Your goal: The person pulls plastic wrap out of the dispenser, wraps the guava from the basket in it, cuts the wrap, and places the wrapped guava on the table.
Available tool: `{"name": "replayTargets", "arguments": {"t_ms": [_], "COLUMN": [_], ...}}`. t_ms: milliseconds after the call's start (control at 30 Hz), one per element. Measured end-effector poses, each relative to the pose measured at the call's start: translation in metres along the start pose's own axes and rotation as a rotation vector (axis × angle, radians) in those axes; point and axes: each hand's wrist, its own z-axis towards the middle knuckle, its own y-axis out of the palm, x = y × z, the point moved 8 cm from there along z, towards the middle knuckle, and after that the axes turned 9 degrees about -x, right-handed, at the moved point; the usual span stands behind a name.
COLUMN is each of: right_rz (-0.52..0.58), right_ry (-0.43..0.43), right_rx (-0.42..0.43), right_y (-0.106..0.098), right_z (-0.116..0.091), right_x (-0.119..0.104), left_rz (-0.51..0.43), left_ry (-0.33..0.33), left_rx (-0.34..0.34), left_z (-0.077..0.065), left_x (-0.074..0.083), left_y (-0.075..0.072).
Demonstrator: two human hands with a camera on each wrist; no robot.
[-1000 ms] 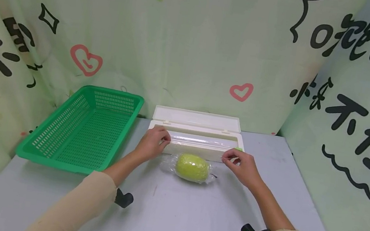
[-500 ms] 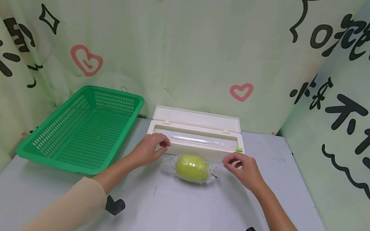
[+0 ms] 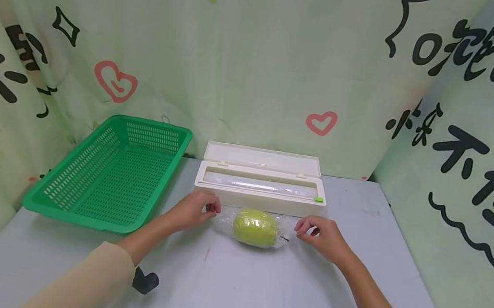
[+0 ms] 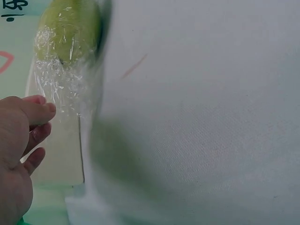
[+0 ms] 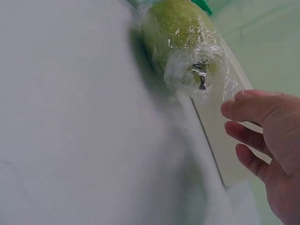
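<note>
A yellow-green pear [image 3: 256,228] with a dark stem lies on its side on the table, wrapped in clear cling film. My left hand [image 3: 195,211] pinches the loose film [image 4: 63,89] at the pear's left end between thumb and forefinger. At the stem end, my right hand [image 3: 322,235] pinches the other tail of film [image 5: 220,86] the same way. The remaining fingers of both hands are loosely bent. Just behind the pear stands a white cling film dispenser [image 3: 259,201], its lid [image 3: 261,158] raised and a film roll [image 3: 261,184] inside.
A green plastic basket [image 3: 76,218] stands on the left of the table [image 3: 228,288]. The dispenser's cutter has a small green slider [image 3: 318,199] at its right end. Printed curtains [image 3: 260,61] close off the back and sides.
Both hands have come down from the dispenser's front edge towards me, to either end of the pear. The pear has shifted slightly towards me. The green slider now shows fully.
</note>
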Motion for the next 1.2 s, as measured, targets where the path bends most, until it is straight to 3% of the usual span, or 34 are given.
{"name": "replayTargets", "arguments": {"t_ms": [333, 533, 633, 900, 1200], "right_rz": [-0.032, -0.072, -0.052, -0.055, -0.078], "right_ry": [-0.036, -0.020, -0.049, -0.078, -0.092], "right_rx": [-0.036, 0.116, 0.146, 0.049, -0.063], "right_y": [0.009, -0.008, -0.010, 0.008, 0.028], "right_z": [-0.001, 0.003, 0.009, 0.025, 0.035], "right_x": [-0.003, -0.016, -0.024, -0.040, -0.046], "left_rz": [-0.003, 0.012, 0.011, 0.026, 0.010], "left_ry": [-0.021, -0.016, 0.009, 0.022, 0.091], "left_rx": [-0.063, 0.053, 0.058, -0.083, -0.136], "left_z": [-0.002, 0.005, 0.014, 0.031, 0.038], "left_x": [-0.001, 0.009, 0.017, 0.031, 0.039], "left_y": [0.011, -0.002, -0.003, 0.014, 0.024]}}
